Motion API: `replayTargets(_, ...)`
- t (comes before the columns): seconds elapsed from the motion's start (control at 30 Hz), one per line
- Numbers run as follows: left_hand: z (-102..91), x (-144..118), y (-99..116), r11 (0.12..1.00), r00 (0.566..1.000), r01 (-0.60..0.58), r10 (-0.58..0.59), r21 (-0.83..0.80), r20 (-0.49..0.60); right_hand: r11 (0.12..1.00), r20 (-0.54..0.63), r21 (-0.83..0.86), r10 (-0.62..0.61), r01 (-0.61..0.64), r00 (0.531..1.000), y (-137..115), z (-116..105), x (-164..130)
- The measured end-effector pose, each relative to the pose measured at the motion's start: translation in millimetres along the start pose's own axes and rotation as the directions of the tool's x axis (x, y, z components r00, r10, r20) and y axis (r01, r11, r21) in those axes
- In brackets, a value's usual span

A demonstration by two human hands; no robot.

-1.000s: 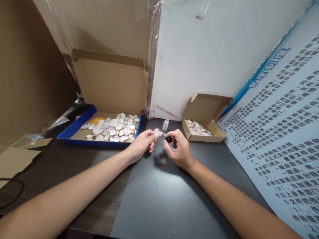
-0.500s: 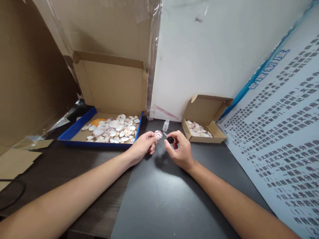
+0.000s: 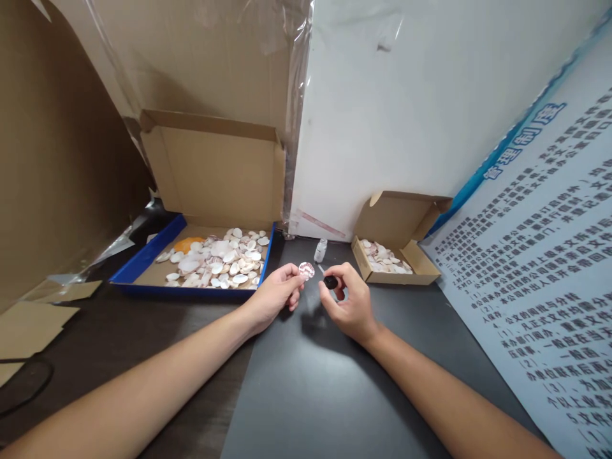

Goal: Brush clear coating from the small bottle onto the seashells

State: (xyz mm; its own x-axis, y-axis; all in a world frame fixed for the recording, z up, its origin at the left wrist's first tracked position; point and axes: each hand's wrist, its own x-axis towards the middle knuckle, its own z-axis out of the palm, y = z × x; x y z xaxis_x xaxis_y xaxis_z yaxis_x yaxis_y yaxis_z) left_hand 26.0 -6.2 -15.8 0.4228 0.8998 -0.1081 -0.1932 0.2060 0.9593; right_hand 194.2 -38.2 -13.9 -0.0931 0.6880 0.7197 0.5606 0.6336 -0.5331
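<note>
— What's in the fingers?

— One small pink-streaked shell (image 3: 306, 270), pinched at its edge by the left hand (image 3: 273, 294), its broad face turned toward the camera. The right hand (image 3: 348, 303) pinches one black brush cap (image 3: 329, 282); the thin brush runs up toward ten o'clock, its tip just beside the shell.

— How many bottles?

— One small clear bottle (image 3: 320, 250), upright on the dark table (image 3: 306, 382) at twelve o'clock from the hands.

— And boxes?

— Two. A blue-edged cardboard box (image 3: 143, 258) at ten o'clock holds dozens of pale shells – too many to count – and one orange piece (image 3: 186, 243). A small cardboard box (image 3: 421, 271) at two o'clock holds a small heap of shells.
</note>
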Motion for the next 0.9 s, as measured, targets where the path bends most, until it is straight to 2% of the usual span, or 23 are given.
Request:
replayTargets(0.17,-0.8,0.7,0.5,1.000,1.000,0.011,-0.011,-0.014,0.016,0.996,0.055,0.068,0.056,-0.060,0.997,0.2,2.3,-1.8)
replayTargets(0.3,0.7,-0.5,2.4,1.000,1.000,0.023,-0.023,-0.007,0.010,0.987,-0.019,0.070,0.144,-0.142,0.989,-1.4,3.5,-2.9)
replayTargets(0.47,1.3,-1.2,3.1,1.000,1.000,0.016,-0.016,-0.019,0.011,0.997,0.040,0.054,0.045,-0.048,0.998,-2.9,1.6,-1.6)
replayTargets(0.57,1.4,-1.1,3.3,1.000,1.000,0.025,-0.025,-0.018,0.010,0.999,-0.016,0.020,0.043,-0.043,0.999,-2.2,-0.2,-0.6)
replayTargets(0.7,2.3,-1.0,4.1,1.000,1.000,0.013,-0.013,-0.019,0.009,0.999,0.054,0.044,-0.008,0.005,0.998,-2.6,-2.1,-0.8)
replayTargets(0.83,2.7,-0.8,3.9,1.000,1.000,0.017,-0.017,-0.023,0.003,1.000,0.019,0.015,0.002,-0.002,1.000,-3.7,-2.9,-1.3)
replayTargets(0.9,2.7,-0.8,3.6,0.999,1.000,0.016,-0.016,-0.036,0.007,1.000,0.042,0.026,-0.015,0.014,0.999,-4.1,-3.0,-1.6)
